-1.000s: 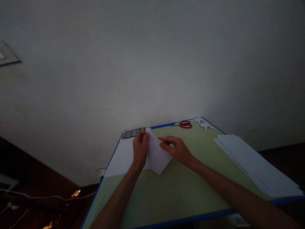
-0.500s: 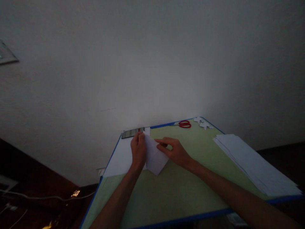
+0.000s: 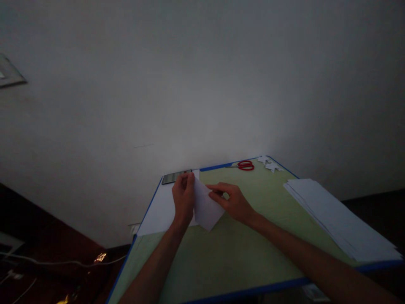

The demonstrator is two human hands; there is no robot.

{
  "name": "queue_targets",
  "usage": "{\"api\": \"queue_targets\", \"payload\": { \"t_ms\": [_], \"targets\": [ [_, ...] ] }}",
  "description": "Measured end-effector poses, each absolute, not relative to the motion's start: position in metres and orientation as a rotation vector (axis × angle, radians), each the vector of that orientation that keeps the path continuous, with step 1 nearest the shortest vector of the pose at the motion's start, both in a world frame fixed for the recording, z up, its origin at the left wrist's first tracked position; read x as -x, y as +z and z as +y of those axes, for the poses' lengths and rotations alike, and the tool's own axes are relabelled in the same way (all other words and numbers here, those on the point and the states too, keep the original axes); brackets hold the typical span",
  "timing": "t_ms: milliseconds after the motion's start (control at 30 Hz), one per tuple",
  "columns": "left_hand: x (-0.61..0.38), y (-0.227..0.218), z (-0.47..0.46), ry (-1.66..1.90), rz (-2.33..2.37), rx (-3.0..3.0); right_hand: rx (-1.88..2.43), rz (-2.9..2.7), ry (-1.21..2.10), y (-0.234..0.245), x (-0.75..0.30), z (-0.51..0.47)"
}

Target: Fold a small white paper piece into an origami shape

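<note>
A folded white paper [image 3: 207,209] lies on the green table [image 3: 240,249] between my hands. My left hand [image 3: 183,198] grips its upper left edge, fingers curled over the fold. My right hand [image 3: 232,200] presses on the paper's right side with fingers pinched at the edge. A larger white sheet [image 3: 160,211] lies under and left of the folded paper.
Red scissors [image 3: 245,165] and small paper scraps [image 3: 268,164] lie at the table's far edge. A dark phone [image 3: 172,177] sits at the far left corner. A stack of white sheets [image 3: 335,217] covers the right side. Cables [image 3: 47,261] run over the dark floor on the left.
Both hands have shifted slightly left and away along the paper's fold; the paper stays in place on the table.
</note>
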State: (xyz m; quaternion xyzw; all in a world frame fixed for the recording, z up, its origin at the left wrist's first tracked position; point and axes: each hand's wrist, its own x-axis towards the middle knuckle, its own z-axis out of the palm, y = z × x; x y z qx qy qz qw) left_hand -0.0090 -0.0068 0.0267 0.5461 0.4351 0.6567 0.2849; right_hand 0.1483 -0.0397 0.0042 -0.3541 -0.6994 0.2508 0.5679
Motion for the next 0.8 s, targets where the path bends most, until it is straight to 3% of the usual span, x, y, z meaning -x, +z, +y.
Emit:
{"api": "queue_targets", "payload": {
  "t_ms": [400,800],
  "targets": [
    [0.010,0.026,-0.002,1.761,1.169,-1.231,0.842,-1.713,0.575,0.005,-0.148,-0.043],
    [0.003,0.020,-0.012,1.377,1.173,-1.872,0.914,-1.221,0.682,0.006,-0.161,-0.023]
  ]
}}
